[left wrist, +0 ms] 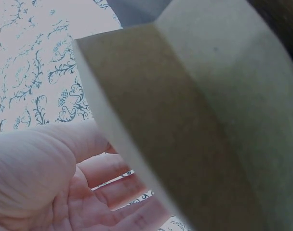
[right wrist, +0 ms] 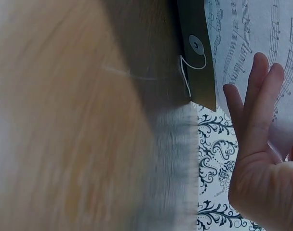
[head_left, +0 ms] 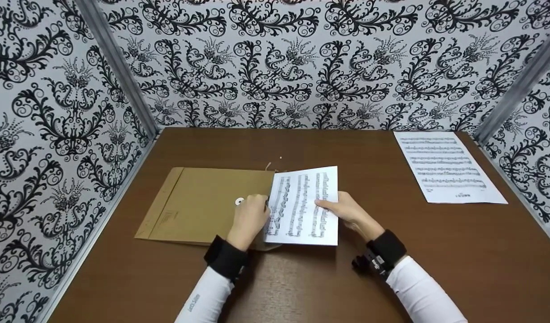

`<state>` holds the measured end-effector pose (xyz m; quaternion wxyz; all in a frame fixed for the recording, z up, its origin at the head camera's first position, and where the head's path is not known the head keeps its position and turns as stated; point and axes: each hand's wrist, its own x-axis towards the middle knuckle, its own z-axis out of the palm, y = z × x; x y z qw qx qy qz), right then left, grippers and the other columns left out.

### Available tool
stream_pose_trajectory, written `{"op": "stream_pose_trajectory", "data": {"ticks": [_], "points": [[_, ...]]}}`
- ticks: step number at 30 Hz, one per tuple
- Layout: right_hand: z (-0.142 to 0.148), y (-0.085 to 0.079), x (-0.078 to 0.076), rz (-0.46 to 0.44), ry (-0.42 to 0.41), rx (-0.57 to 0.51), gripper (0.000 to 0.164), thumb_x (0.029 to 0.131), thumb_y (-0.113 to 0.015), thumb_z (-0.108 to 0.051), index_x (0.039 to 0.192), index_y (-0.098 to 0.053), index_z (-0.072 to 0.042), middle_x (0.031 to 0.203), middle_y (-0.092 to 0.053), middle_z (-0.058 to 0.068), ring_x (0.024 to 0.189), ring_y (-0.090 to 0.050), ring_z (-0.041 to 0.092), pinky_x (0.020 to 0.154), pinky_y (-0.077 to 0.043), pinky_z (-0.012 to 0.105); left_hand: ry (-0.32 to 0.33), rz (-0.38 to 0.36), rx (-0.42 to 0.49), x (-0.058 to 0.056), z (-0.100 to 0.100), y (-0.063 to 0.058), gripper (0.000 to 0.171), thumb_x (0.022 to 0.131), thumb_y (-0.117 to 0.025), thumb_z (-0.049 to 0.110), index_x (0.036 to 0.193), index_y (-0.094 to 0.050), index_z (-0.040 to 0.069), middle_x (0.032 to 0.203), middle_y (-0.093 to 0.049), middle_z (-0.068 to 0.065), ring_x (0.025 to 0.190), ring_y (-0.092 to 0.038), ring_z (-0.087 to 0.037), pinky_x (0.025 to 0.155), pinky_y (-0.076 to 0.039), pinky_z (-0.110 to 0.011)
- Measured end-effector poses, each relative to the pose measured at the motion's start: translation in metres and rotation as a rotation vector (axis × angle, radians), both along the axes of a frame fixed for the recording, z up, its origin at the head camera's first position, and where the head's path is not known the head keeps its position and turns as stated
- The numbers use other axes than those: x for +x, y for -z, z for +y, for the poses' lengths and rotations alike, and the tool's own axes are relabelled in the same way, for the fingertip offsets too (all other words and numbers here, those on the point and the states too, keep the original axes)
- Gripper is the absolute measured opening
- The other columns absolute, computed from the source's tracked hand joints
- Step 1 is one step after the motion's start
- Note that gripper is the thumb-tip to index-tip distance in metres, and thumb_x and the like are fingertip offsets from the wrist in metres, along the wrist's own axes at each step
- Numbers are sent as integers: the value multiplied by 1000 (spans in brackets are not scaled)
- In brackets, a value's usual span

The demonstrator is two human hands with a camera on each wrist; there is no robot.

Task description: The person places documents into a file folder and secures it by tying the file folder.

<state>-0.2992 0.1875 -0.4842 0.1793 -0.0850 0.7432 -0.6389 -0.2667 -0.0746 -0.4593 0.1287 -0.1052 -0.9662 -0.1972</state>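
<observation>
Centrally in frame, right hand pinches music sheet, long axis apparently left-to-right. Immediately left, left hand grips envelope.

A tan paper envelope with a white button lies in the grip of the left hand, most of it stretching left of those fingers. At its right end, a white sheet of printed music reaches the right hand, pinched between thumb and fingers.
</observation>
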Motion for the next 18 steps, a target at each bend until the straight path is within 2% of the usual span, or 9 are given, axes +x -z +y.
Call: {"op": "stream_pose_trajectory", "data": {"ticks": [5,12,18], "points": [[-7,1,-3,11,-8,-1,42,102,-59,-12,136,-55,13,101,-79,7,77,-77,12,69,-63,26,-2,14,-4,0,-1,1,13,88,-67,2,75,-68,1,81,-74,-18,70,-71,-34,60,-55,-45],[-15,2,-8,17,-24,11,43,102,-59,-12,138,-55,11,112,-77,19,80,-78,13,72,-64,28,1,20,3,0,-1,0,13,88,-67,2,75,-68,1,80,-73,-18,70,-70,-35,59,-55,-46],[-22,4,-11,20,-32,-25,42,102,-59,-8,137,-53,14,112,-76,20,80,-78,14,72,-64,29,10,27,3,0,-1,2,11,87,-68,1,76,-68,1,80,-73,-18,71,-70,-36,60,-54,-46]]}}
